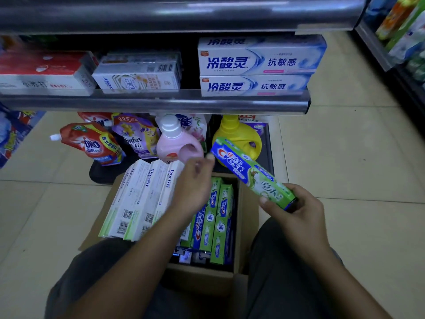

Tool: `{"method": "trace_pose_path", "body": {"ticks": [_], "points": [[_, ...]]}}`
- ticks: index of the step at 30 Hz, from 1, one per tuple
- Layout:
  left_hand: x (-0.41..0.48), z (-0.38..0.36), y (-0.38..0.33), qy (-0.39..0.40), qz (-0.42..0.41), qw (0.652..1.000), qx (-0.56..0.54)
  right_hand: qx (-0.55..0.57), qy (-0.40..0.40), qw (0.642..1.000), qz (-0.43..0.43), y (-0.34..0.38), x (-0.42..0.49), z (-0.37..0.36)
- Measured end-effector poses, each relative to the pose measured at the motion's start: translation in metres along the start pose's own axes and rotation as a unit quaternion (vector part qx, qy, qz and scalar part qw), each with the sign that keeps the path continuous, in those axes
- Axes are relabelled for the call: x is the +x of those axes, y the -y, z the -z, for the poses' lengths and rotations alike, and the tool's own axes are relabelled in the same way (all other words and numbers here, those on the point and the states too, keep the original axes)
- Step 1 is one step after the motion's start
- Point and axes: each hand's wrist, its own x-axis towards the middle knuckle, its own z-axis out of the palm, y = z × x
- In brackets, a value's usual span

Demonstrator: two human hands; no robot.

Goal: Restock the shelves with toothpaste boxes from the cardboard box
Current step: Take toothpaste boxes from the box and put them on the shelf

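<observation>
Grips green-and-blue Crest toothpaste carton (250, 173) by its lower-right end in right hand (296, 210), mid-frame above open brown cardboard box (247, 226), long axis slanting up-left to the loosely curled, empty left hand (195, 180), blurred fingertips (209, 157) perhaps touching the far end.

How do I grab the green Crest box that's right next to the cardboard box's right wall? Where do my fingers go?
The green Crest box lies on its narrow edge, wedged between another Crest box and the cardboard wall. Its long sides look blocked, so come straight down from above and grip its far end, where a small gap seems to show.
</observation>
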Motion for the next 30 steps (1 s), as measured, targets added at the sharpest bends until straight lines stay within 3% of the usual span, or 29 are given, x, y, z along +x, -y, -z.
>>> {"method": "trace_pose_path", "body": {"ticks": [2, 5, 7, 9, 13, 17, 25, 30], "points": [[-0.023, -0.001, 0.029, 0.041, -0.072, 0.974, 0.213, -0.007, -0.025, 1.0, -0.005, 0.0, 0.001, 0.009], [-0.054, -0.012, 0.071, 0.082, -0.124, 0.869, 0.472, -0.019, -0.036, 0.999, -0.015, 0.001, 0.003, 0.018], [-0.067, -0.02, 0.084, 0.101, -0.116, 0.824, 0.546, -0.022, -0.039, 0.999, -0.02, 0.001, 0.004, 0.019], [-0.071, -0.025, 0.089, 0.12, -0.086, 0.811, 0.566, -0.02, -0.041, 0.999, -0.022, 0.001, 0.004, 0.018], [-0.071, -0.026, 0.091, 0.14, -0.047, 0.834, 0.531, -0.011, -0.039, 0.999, -0.025, 0.003, 0.003, 0.016], [-0.075, -0.015, 0.084, 0.126, -0.025, 0.883, 0.452, 0.008, -0.031, 0.999, -0.021, 0.011, 0.004, 0.018], [-0.058, 0.04, 0.075, -0.02, -0.102, 0.971, 0.216, 0.071, -0.003, 0.997, 0.011, 0.046, 0.016, 0.022], [-0.034, 0.065, 0.051, -0.111, -0.171, 0.977, 0.07, 0.098, 0.018, 0.994, 0.041, 0.075, 0.033, 0.02]]}}
